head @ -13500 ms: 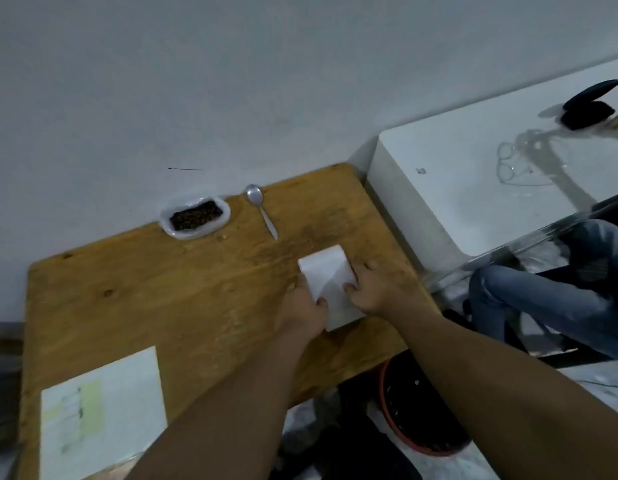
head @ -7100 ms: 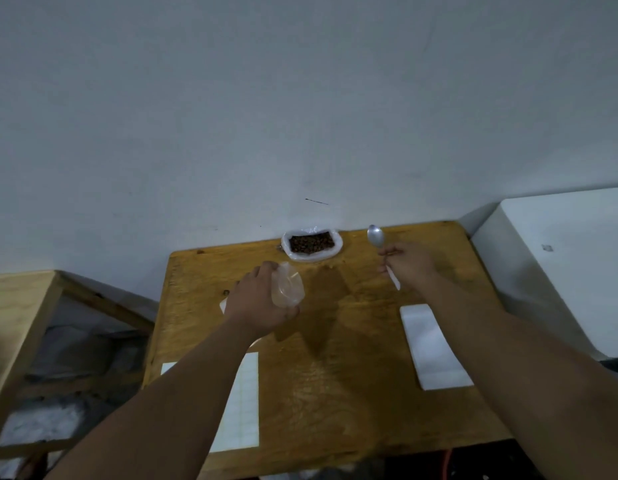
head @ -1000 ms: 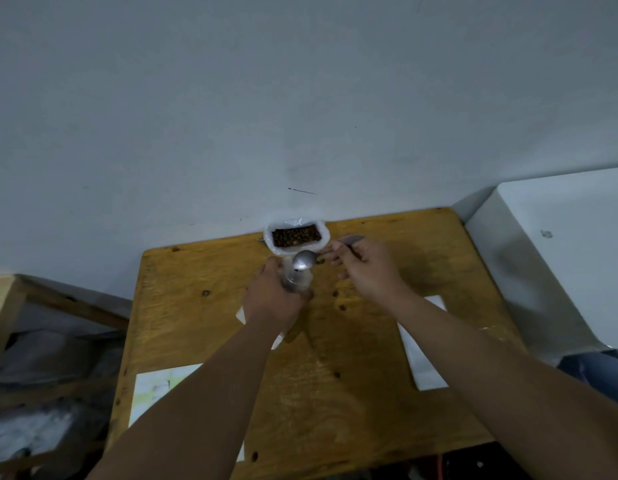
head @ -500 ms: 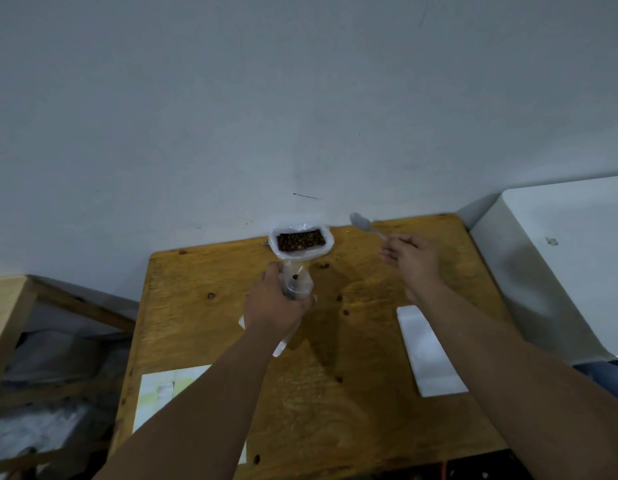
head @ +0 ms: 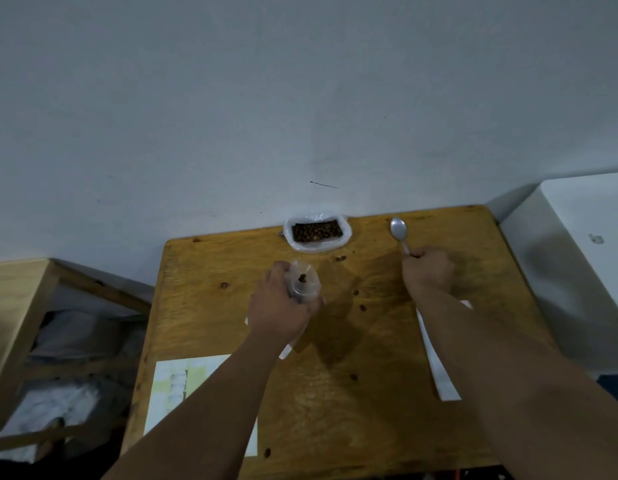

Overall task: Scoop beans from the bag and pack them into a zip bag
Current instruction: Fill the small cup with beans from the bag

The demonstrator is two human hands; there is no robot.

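The left hand (head: 279,311) has its fingers wrapped around a clear zip bag (head: 303,285) with a few beans inside. Beyond them, the open bag of beans (head: 317,232) sits at the surface's (head: 335,393) far edge. The right hand's (head: 428,271) fingers are closed on a spoon (head: 399,231) handle, its bowl pointing away.

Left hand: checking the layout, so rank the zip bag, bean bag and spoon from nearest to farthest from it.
1. zip bag: held in the left hand.
2. bean bag: just beyond, by the wall.
3. spoon: far right, in the right hand.
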